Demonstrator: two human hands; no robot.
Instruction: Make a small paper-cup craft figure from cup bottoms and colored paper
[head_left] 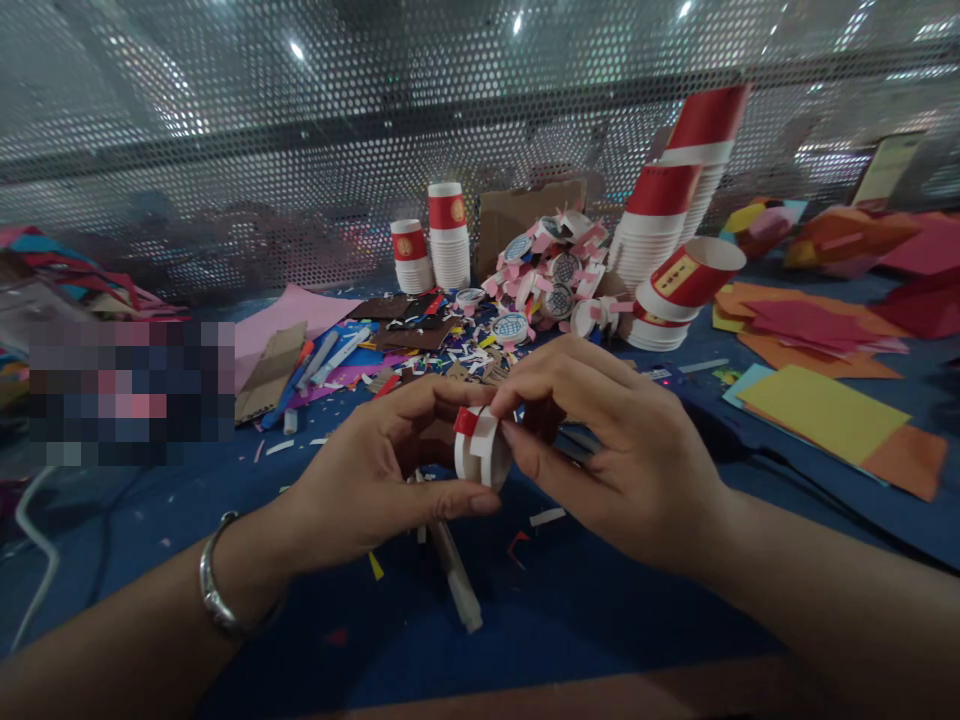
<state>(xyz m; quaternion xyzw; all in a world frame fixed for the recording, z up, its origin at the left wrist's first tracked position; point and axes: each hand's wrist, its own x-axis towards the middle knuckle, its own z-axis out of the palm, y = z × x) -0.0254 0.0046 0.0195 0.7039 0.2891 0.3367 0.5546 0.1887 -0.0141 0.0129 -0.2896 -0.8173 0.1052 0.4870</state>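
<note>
White and round, a small piece (471,468) with a red tab (465,421) is gripped in our left hand (375,460) above the table (600,630), toward its near edge. Our right hand (622,450) pinches the piece's rim (the far side is hidden from us). Below, a tube's (459,582) far end is covered.

Blue counter (600,630) in front of a perforated grey wall (225,80), kinda dim in here
Wall's basically all tiny round holes, with a darker band (375,127) running across it and a few bright spots of light (297,50) near the top. Brownish-pink strip (600,694) along the counter's near edge.
</note>
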